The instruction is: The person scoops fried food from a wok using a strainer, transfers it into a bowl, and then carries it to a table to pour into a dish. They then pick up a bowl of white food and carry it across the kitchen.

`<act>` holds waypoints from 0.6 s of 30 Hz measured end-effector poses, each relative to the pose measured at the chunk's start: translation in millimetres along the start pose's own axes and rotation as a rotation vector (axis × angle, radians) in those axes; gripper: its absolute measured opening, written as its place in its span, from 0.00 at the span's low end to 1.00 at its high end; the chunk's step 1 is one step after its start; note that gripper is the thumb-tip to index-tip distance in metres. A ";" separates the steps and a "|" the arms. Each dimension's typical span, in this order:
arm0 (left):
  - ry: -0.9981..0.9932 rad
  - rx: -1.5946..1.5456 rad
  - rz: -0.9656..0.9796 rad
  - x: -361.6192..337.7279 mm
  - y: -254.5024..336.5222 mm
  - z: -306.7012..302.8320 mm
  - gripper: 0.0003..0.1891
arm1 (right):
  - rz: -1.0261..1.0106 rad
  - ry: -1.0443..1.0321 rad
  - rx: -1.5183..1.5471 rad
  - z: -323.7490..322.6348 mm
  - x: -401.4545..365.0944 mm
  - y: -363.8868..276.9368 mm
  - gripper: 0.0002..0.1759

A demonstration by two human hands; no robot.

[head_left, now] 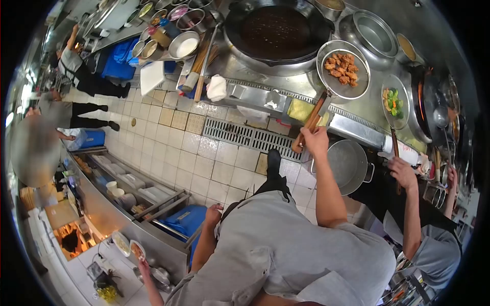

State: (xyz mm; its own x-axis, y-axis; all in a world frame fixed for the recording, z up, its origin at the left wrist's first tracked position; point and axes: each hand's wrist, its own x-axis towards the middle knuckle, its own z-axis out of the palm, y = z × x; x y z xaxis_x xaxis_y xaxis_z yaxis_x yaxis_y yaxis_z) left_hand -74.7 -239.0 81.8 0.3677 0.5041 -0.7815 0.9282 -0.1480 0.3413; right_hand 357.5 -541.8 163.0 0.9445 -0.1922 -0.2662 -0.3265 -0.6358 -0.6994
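Note:
My right hand (pixel 315 141) grips the wooden handle of a round mesh strainer (pixel 361 84). Brown fried pieces (pixel 342 69) lie in its mesh bowl, which is over the steel counter right of a large dark wok (pixel 317 31). Dark liquid fills the wok's bottom. My left hand (pixel 213 214) hangs low beside my body, fingers curled, with nothing visible in it. Near my right forearm stands a deep metal pot (pixel 347 167) holding cloudy liquid. A folded yellow-green cloth (pixel 301 109) lies at the counter edge by the strainer handle.
At right, a co-worker's hand (pixel 403 173) holds another strainer (pixel 403 94) with green vegetables. Seasoning bowls (pixel 185 45) and a white cloth (pixel 217 87) sit at upper left. A floor grate (pixel 228 131) crosses the tiles. A steel counter (pixel 115 204) stands at lower left; people work beyond.

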 end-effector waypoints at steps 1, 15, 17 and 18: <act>0.009 0.000 -0.019 0.0 -16.3 1.7 0.17 | -0.025 0.001 -0.020 1.2 5.4 10.3 0.23; 0.323 -0.166 0.086 -20.3 -137.9 20.3 0.12 | 0.297 -0.829 1.349 -66.6 20.9 52.4 0.18; 0.368 -0.271 0.049 -20.4 -149.0 28.1 0.12 | 0.245 -0.780 1.289 -79.1 -13.7 34.8 0.17; 0.377 -0.288 0.038 -26.2 -152.1 26.9 0.12 | 0.207 -0.775 1.248 -83.0 -29.8 25.0 0.17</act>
State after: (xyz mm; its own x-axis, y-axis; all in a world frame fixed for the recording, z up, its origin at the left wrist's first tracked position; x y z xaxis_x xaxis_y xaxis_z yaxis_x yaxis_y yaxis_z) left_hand -224.0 -252.5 36.3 0.3055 0.7842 -0.5401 0.8414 0.0432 0.5387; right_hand 324.1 -613.9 208.5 0.7562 0.4949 -0.4279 -0.6468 0.4668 -0.6031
